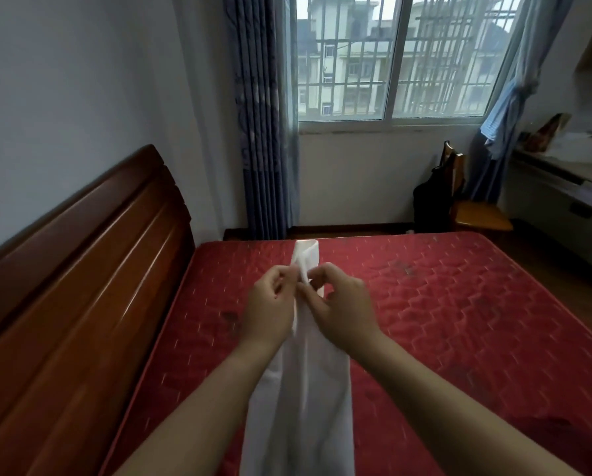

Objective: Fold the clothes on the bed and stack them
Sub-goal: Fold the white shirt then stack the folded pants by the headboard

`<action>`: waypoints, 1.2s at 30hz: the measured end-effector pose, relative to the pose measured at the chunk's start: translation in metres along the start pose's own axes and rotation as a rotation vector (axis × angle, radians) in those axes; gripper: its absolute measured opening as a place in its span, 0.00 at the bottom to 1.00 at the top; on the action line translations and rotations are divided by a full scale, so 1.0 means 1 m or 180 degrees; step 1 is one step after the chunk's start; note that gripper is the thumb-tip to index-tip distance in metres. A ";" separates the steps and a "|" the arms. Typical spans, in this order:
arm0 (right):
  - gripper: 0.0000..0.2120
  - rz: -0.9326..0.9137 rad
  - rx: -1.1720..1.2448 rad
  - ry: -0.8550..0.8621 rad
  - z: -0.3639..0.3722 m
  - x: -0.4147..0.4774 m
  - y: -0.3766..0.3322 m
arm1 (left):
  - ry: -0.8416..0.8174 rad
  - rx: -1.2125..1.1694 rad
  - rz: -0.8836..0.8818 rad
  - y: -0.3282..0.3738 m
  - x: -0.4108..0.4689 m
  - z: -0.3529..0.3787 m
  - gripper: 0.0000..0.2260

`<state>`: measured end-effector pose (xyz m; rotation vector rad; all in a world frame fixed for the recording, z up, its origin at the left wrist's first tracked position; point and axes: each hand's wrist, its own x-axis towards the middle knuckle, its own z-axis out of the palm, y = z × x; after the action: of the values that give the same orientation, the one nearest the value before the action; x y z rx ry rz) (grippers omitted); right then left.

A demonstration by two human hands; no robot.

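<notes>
A long white garment [305, 400] hangs in a narrow strip in front of me, above the red quilted mattress [442, 304]. Its upper end sticks up past my fingers and its lower end runs out of the frame at the bottom. My left hand [269, 304] pinches the cloth near its top from the left side. My right hand [342, 307] pinches the same stretch from the right, fingers curled. The two hands are almost touching.
A brown wooden headboard [81, 269] runs along the left of the bed. Behind the bed are a barred window [390, 56] and blue curtains [263, 115]. A wooden chair [473, 207] with a dark bag stands at the back right, beside a desk [562, 180].
</notes>
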<state>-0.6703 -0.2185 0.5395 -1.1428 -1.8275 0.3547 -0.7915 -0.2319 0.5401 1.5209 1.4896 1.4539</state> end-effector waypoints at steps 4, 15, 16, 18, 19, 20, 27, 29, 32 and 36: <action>0.09 -0.0506 0.0646 -0.0574 -0.030 0.027 0.037 | 0.0134 -0.0213 0.0106 0.011 0.019 0.024 0.08; 0.26 -0.0744 0.1432 -0.0585 -0.097 0.120 0.078 | 0.0204 -0.0326 0.0552 0.064 0.070 0.075 0.07; 0.22 -0.0724 0.1359 -0.0540 -0.096 0.121 0.080 | 0.0271 -0.0344 0.0513 0.064 0.071 0.078 0.07; 0.16 -0.0661 0.1183 -0.0538 -0.093 0.122 0.086 | 0.0282 -0.0290 0.0414 0.056 0.068 0.084 0.07; 0.13 -0.0667 0.1080 -0.0551 -0.093 0.124 0.088 | 0.0288 -0.0260 0.0348 0.051 0.066 0.088 0.08; 0.11 -0.0709 0.0988 -0.0513 -0.094 0.129 0.088 | 0.0343 -0.0243 0.0275 0.046 0.065 0.093 0.09; 0.07 -0.0928 0.0400 -0.0159 -0.114 0.150 0.116 | 0.0138 0.0149 -0.0059 -0.007 0.057 0.123 0.11; 0.07 -0.0926 0.0339 -0.0004 -0.116 0.145 0.129 | 0.0243 0.0073 -0.0109 -0.020 0.053 0.130 0.08; 0.07 -0.0923 0.0232 0.0017 -0.119 0.135 0.141 | 0.0550 -0.0174 -0.0065 -0.031 0.044 0.140 0.07; 0.07 -0.0835 0.0100 0.0336 -0.126 0.126 0.153 | 0.0573 -0.0246 -0.0106 -0.046 0.026 0.158 0.04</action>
<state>-0.5008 -0.0606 0.5780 -0.8698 -1.8438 0.1669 -0.6661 -0.1522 0.4649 1.3431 1.5343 1.6453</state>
